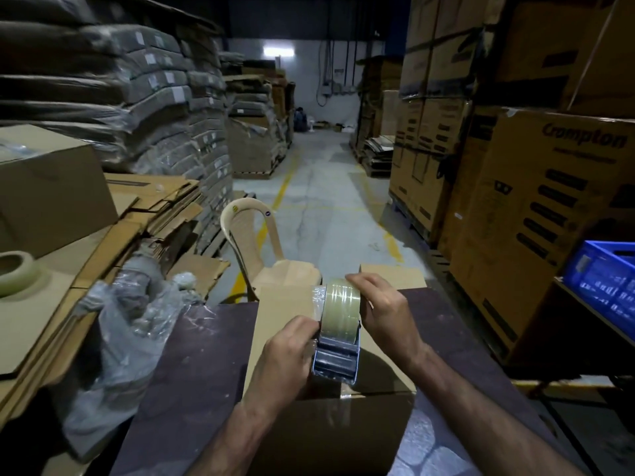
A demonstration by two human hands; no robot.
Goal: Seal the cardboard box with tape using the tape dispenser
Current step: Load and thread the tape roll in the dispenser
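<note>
step: taping box (330,427) | left grip (292,343) curled round dispenser (338,352) | right grip (388,317) curled over its roll (342,297) | tip: keep it pressed flat, pull straight along the top

Plastic chair (254,231), blue crate (604,269), spare tape roll (15,273).

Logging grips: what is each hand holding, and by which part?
Both hold the tape dispenser: left hand pinches its left side, right hand grips the roll.
</note>
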